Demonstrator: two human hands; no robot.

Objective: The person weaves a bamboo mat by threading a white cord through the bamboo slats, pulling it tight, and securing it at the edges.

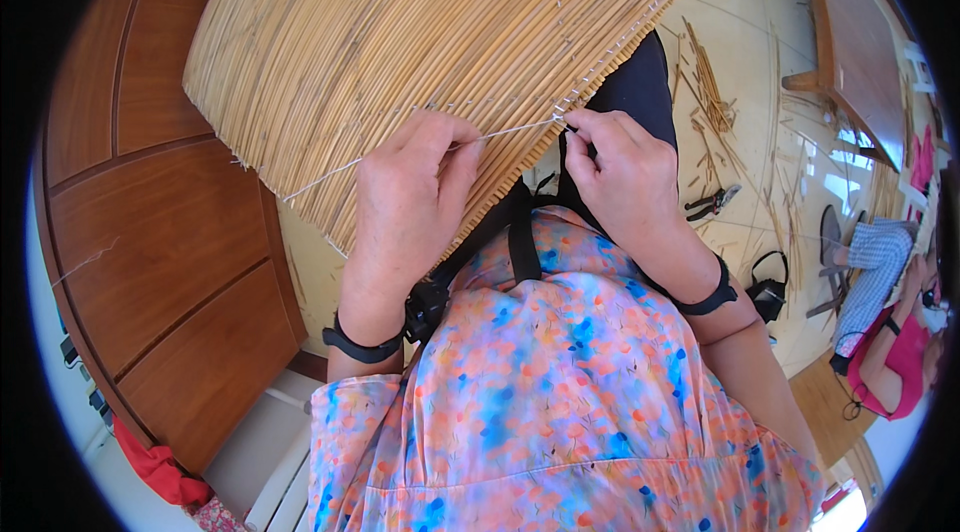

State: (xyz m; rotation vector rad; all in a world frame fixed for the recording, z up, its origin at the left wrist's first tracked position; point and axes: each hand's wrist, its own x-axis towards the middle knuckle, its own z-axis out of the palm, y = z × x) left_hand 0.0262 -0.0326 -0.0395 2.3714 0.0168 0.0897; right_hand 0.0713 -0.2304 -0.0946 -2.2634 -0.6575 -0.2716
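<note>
A large mat of thin tan reed stalks point(430, 22) lies across my lap, with rows of pale stitching near its right edge. A white string point(512, 130) runs taut over it, from the lower left of the mat past my left hand to the right edge. My left hand point(410, 182) is closed on this string, thumb and forefinger together above the mat. At the stitched edge, my right hand point(625, 167) pinches the string close to the stalks. Whether a needle is between those fingertips is too small to tell.
A brown wooden cabinet point(160, 232) stands close on my left. Loose cut stalks point(710, 92) litter the tiled floor at right, near hand pruners point(712, 202) and a black pouch point(768, 294). A wooden table point(865, 62) is at far right. Another person in checked trousers point(875, 272) sits below it.
</note>
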